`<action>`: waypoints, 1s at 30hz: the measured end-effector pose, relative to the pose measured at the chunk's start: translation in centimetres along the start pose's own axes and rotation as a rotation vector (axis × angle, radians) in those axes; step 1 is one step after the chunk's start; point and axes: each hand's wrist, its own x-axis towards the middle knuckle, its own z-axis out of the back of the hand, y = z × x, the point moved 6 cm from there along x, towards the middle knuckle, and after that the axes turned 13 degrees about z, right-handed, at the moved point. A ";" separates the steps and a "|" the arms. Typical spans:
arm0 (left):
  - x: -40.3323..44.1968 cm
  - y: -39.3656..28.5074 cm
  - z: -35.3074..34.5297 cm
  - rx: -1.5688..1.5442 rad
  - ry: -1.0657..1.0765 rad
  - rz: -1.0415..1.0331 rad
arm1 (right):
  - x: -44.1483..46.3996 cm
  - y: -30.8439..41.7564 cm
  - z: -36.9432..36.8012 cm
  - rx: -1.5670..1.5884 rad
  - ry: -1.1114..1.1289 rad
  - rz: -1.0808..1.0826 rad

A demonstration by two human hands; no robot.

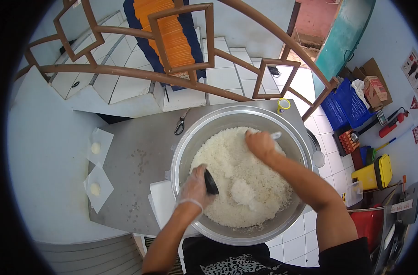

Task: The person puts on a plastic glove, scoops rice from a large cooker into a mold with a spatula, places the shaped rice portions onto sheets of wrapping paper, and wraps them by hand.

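Note:
A wide metal bowl holds a large mass of white rice. Over its left part is my left hand in a clear plastic glove, its fingers closed round a small black mould. My right hand, bare, is over the upper right of the rice, closed on a white handle; the far end of that tool is hidden by the hand and rice. A loose mound of rice rises near the middle of the bowl.
On the grey metal table lie scissors, white paper sheets and two papers with small rice portions. A yellow-rimmed cup stands behind the bowl. A brown railing runs beyond; blue crates stand right.

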 end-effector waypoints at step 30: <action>6.8 -4.5 -8.9 0.243 0.808 -0.317 | -15.6 6.1 3.3 0.586 0.411 -0.289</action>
